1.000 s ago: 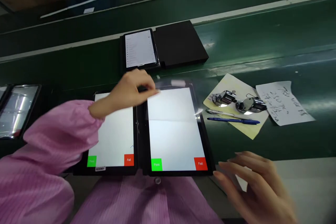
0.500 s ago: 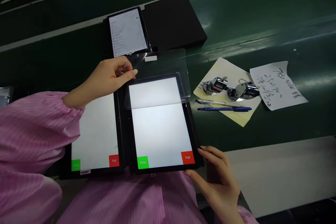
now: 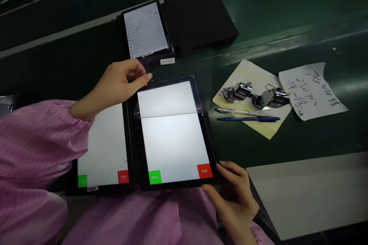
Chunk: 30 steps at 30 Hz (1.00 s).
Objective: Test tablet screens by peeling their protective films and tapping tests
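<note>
In front of me lies a tablet [image 3: 175, 145] with a lit white screen, a green "Pass" box at its lower left and a red "Fail" box at its lower right. My left hand [image 3: 126, 80] pinches the left edge of a clear protective film [image 3: 186, 63], which is peeled back over the tablet's upper part and carries a small white label. With thumb and fingers, my right hand [image 3: 234, 195] grips the tablet's lower right corner. Left of it, partly under my left arm, is a second tablet [image 3: 106, 141] with the same white screen.
Beyond lie a third tablet [image 3: 146, 28] showing a list and a flat black box [image 3: 198, 15]. To the right, two metal tally counters [image 3: 238, 92] and two pens [image 3: 248, 119] rest on yellowish paper [image 3: 266, 132], beside a handwritten note [image 3: 313, 92]. All are on a green bench [image 3: 316, 138].
My view has shifted slightly, so the counters and papers sit a little further right. Both hands keep their holds, and the film remains peeled back over the tablet's top.
</note>
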Available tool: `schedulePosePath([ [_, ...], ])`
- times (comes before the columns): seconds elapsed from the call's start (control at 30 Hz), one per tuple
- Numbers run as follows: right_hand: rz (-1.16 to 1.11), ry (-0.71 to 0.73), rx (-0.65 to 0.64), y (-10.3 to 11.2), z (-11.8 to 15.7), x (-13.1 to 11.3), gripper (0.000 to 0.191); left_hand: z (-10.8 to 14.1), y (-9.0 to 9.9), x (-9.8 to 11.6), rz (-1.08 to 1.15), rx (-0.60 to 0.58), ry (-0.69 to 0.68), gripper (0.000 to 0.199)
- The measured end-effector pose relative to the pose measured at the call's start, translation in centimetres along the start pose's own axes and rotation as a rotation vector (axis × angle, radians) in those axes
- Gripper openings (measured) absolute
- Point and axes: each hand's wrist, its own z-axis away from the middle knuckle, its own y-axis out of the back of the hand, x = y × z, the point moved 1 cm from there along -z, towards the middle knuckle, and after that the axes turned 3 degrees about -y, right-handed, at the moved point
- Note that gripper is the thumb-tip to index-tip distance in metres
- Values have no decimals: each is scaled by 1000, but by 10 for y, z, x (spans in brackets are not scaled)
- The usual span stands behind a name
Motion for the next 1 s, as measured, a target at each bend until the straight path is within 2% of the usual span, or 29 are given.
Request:
schedulePosePath([
  [0.17, 32, 21, 3, 1, 1, 4, 37, 0, -4, 0, -28, 36, 40, 38],
  [0.47, 79, 0, -10, 5, -4, -1, 31, 0, -6, -7, 67, 33, 44, 29],
  [0.57, 101, -11, -107, 14, -13, 3, 31, 1, -3, -10, 96, 11, 37, 31],
  [0.7, 103, 59, -209, 22, -31, 4, 34, 7, 2, -17, 106, -33, 48, 41],
  [0.87, 88, 121, -191, 19, -41, 3, 33, 10, 10, -27, 183, 10, 102, 47],
  [1.0, 52, 105, -199, 19, -43, 9, 32, 8, 20, -25, 223, 46, 86, 50],
])
